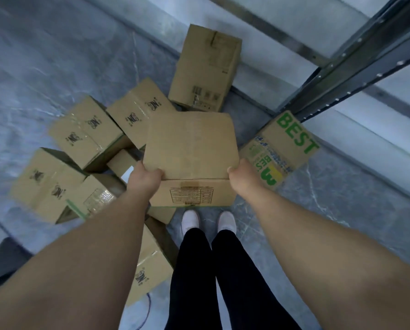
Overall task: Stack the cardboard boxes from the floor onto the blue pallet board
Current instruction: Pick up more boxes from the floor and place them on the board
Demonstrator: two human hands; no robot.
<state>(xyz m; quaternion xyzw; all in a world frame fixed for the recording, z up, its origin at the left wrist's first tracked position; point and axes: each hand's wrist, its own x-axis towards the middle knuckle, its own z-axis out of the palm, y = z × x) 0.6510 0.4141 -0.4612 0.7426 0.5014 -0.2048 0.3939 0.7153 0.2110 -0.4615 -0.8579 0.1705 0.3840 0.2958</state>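
I hold a plain cardboard box (191, 146) in front of me above the floor, with a printed label on its near side. My left hand (143, 178) grips its near left corner and my right hand (243, 173) grips its near right corner. Several more cardboard boxes lie scattered on the grey floor: two with black logos (86, 131) (137, 110) at the left, one (45, 184) further left, a tall one (205, 67) behind, and one printed BEST in green (283, 146) at the right. The blue pallet board is out of view.
A dark metal shelving upright (349, 65) runs diagonally at the upper right beside a pale wall. Another box (149, 265) lies by my left leg. My white shoes (207, 221) stand on the grey floor just below the held box. A dark object (4, 260) sits at the left edge.
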